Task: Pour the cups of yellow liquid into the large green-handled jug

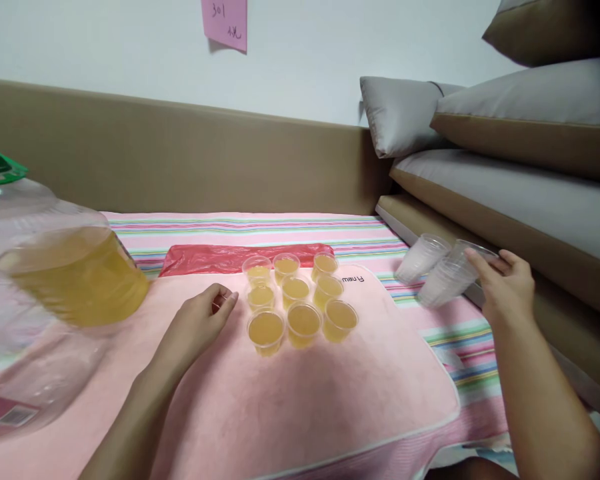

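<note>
Several clear plastic cups of yellow liquid (305,323) stand grouped on a pink towel (340,393). My left hand (205,313) is just left of them, over the towel. Its fingers curl in loosely with the thumb close by, and nothing shows in them. On the right, my right hand (505,280) pinches the rim of a clear plastic cup (473,251) at the top of a tilted stack of nested cups (443,283). A second stack of clear cups (420,259) leans beside it.
A large clear jug (80,280) with a green lid and yellow liquid stands close at the left. Behind the cups lies a red plastic bag (205,259). Grey and brown cushions (520,180) are piled at the right, above striped fabric (260,223).
</note>
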Demonstrator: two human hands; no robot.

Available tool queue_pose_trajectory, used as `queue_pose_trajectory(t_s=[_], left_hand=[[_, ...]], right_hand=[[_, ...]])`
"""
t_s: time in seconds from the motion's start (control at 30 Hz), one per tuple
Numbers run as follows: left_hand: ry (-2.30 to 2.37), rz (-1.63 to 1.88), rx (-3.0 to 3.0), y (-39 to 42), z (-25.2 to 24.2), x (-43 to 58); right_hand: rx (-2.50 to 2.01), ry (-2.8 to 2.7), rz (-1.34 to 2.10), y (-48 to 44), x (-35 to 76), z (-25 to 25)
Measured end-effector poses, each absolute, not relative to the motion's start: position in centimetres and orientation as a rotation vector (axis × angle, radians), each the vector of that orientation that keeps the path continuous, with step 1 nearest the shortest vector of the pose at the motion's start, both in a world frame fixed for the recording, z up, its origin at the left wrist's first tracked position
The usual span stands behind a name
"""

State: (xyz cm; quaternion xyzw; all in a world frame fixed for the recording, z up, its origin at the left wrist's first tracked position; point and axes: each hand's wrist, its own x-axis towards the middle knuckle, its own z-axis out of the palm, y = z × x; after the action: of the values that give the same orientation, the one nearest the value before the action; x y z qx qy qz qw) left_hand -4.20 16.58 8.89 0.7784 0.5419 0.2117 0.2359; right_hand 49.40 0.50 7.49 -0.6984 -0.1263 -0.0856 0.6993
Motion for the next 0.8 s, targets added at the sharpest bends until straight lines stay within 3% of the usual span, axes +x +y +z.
queue_pose_trajectory(t_s=[0.8], left_hand=[[1.449, 0.662, 2.094, 16.7, 8.2, -4.4]], right_hand=[[-1.465, -0.537, -0.353, 0.0, 50.4, 6.6]])
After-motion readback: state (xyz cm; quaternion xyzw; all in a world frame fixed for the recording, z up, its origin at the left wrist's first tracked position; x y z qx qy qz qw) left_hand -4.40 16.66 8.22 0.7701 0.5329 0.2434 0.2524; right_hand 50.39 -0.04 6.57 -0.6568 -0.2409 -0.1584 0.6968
